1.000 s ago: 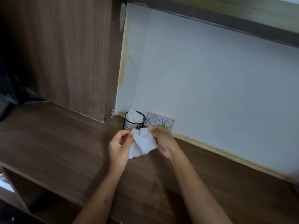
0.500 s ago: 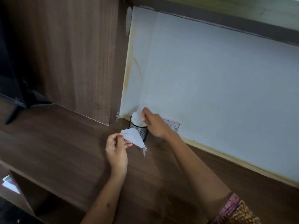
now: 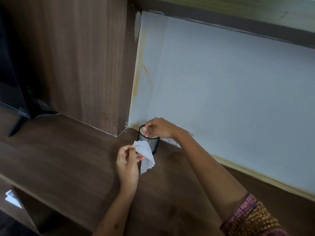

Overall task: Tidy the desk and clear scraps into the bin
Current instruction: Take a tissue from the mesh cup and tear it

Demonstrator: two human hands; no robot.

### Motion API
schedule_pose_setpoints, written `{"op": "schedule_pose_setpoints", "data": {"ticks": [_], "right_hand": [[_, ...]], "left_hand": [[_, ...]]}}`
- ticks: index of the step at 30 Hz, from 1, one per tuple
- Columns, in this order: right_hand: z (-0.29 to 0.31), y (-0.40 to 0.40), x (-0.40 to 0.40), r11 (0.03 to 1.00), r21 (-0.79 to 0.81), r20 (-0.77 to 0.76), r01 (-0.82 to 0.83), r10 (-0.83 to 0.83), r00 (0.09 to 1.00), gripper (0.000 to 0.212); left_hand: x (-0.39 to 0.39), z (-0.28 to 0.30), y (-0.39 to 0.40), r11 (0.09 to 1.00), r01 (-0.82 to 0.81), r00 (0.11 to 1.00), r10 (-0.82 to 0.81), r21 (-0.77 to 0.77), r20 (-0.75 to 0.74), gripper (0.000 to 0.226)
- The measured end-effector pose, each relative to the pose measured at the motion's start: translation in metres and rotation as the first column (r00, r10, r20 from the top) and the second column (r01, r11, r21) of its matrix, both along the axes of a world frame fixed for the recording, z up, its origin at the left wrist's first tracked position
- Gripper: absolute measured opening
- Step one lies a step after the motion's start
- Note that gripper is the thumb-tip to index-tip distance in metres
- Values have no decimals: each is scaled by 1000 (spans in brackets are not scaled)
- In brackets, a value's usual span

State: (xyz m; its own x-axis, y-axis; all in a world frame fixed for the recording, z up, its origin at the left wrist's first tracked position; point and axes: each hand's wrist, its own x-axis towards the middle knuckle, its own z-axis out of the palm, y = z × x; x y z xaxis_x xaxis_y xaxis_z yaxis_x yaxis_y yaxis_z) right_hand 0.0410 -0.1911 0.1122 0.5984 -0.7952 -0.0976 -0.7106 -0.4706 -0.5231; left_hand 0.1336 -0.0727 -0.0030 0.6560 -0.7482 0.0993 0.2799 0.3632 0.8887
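Note:
A small black mesh bin (image 3: 154,143) stands on the dark wooden desk (image 3: 68,155) against the white wall. My left hand (image 3: 127,163) pinches a torn white paper scrap (image 3: 145,154) just in front of the bin. My right hand (image 3: 158,127) reaches over the bin's rim, its fingertips down inside the opening on white paper that fills the bin. Whether those fingers still grip a piece is hidden.
A wooden cabinet side (image 3: 88,65) rises left of the bin. A black monitor (image 3: 10,82) on its stand sits at the far left. A patterned wall socket plate (image 3: 172,141) peeks out behind my right wrist. Papers (image 3: 12,197) lie on a lower shelf at bottom left.
One second ago both hands held the scrap together. My right hand then left it and went to the bin, and now pushes down into the opening. My left hand keeps its scrap.

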Motion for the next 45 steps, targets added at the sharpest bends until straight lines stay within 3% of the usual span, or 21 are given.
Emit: {"op": "schedule_pose_setpoints", "data": {"ticks": [4, 9, 12, 18, 23, 25, 28, 30, 32, 35, 41, 45], "right_hand": [[9, 47, -39, 993, -87, 296, 85, -56, 954, 30], [-5, 116, -98, 970, 233, 435, 74, -172, 884, 33], [-15, 146, -134, 945, 313, 463, 96, -240, 853, 30], [-40, 202, -180, 881, 445, 655, 160, -442, 613, 25], [-48, 239, -195, 784, 496, 698, 373, -616, 365, 23], [-51, 250, -199, 734, 487, 731, 473, -639, 239, 19], [-53, 264, -206, 702, 459, 773, 544, -617, 144, 17], [-50, 274, -210, 716, 474, 782, 513, -610, 127, 20], [-47, 282, -214, 733, 516, 768, 443, -625, 139, 28], [-43, 293, -216, 764, 513, 776, 391, -608, 168, 29], [-43, 300, -215, 779, 540, 812, 318, -582, 45, 17], [-42, 302, -212, 782, 506, 819, 364, -568, 82, 37]], "left_hand": [[-5, 4, 5, 977, 210, 978, -209, -38, 18, 10], [-22, 15, 22, 829, 559, 829, -558, -19, 33, 11], [-41, 27, 35, 736, 677, 736, -677, 18, 21, 13], [-75, 44, 66, 586, 803, 585, -810, 108, 41, 12], [-99, 47, 85, 415, 906, 422, -901, 83, -100, 59], [-104, 47, 95, 399, 912, 408, -907, 94, -107, 64], [-110, 47, 107, 426, 879, 406, -904, 213, 131, 57], [-116, 51, 114, 507, 817, 446, -858, 275, 257, 29], [-122, 56, 120, 533, 804, 472, -842, 263, 262, 19], [-124, 62, 126, 530, 804, 458, -841, 268, 289, 18], [-125, 62, 133, 584, 789, 525, -803, 191, 282, 15], [-124, 67, 138, 583, 795, 513, -794, 169, 326, 37]]}}
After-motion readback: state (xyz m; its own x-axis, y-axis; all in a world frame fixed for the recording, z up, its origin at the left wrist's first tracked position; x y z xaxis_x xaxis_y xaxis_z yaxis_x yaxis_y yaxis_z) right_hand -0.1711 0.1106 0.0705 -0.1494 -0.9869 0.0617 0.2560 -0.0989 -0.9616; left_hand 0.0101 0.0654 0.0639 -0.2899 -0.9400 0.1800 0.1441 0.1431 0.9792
